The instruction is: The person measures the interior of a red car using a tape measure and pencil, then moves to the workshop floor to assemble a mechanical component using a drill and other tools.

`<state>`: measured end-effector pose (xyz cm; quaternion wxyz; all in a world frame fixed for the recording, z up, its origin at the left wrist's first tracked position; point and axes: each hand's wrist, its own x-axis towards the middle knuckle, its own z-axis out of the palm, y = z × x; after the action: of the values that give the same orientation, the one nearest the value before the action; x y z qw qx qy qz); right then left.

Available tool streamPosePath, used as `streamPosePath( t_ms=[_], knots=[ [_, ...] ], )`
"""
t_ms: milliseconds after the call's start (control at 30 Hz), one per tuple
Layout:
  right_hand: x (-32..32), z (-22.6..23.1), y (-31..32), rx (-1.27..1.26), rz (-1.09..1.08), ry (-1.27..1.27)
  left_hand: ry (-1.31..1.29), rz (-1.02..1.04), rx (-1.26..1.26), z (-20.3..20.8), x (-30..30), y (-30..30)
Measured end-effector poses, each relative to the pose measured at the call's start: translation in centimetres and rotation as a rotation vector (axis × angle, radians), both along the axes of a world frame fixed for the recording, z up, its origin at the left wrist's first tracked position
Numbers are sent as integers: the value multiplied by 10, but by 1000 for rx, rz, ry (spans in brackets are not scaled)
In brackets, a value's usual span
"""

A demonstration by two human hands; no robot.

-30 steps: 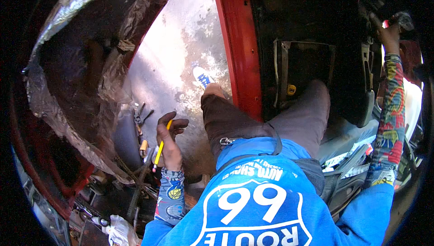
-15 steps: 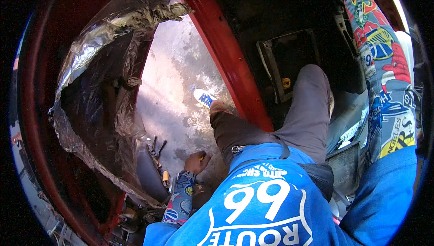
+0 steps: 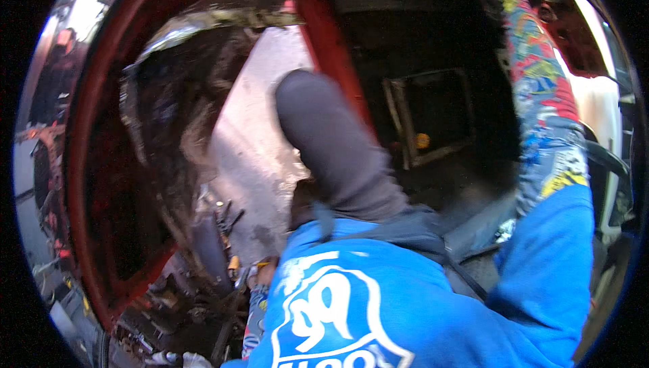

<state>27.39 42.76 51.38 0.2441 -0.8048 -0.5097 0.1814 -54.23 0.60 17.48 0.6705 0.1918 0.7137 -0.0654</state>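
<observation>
A blue shirt (image 3: 378, 300) with a large white printed emblem fills the lower middle. Multicoloured patterned sleeves (image 3: 544, 118) cover both forearms. Grey trousers (image 3: 331, 145) at centre; a dark strap (image 3: 433, 246) crosses the waist.

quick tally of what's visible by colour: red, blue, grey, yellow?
Red: 1, door frame
Blue: 1, sweatshirt
Grey: 1, trouser leg
Yellow: 2, small round object in the dark frame, tool handle by the left hand
Total: 5
</observation>
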Motion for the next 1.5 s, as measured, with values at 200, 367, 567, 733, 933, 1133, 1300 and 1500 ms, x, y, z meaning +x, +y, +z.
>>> streamPosePath(
  t_ms=[200, 367, 567, 733, 933, 1133, 1300, 1500],
  knots=[
    [-17, -8, -20, 3, -7, 272, 162, -311, 233, 10, -9, 75],
    [-26, -8, -31, 16, -47, 467, 179, -416, 264, 29, 3, 128],
    [-14, -14, -61, 40, -77, 736, 134, -689, 246, 5, 14, 175],
    [-33, -59, -80, 127, 145, 272, 113, -744, 368, 1, 18, 229],
    [-243, -279, -259, -290, -376, 377, 8, -767, 622, 13, 6, 252],
    [-421, -362, -477, -899, -125, 612, 60, -970, 663, -1, -98, 197],
    [-443, -343, -543, -864, -603, 597, 183, -1004, 402, -25, -151, 176],
    [-430, -337, -510, -510, -769, 665, 197, -999, 365, -13, -146, 202]
  ],
)
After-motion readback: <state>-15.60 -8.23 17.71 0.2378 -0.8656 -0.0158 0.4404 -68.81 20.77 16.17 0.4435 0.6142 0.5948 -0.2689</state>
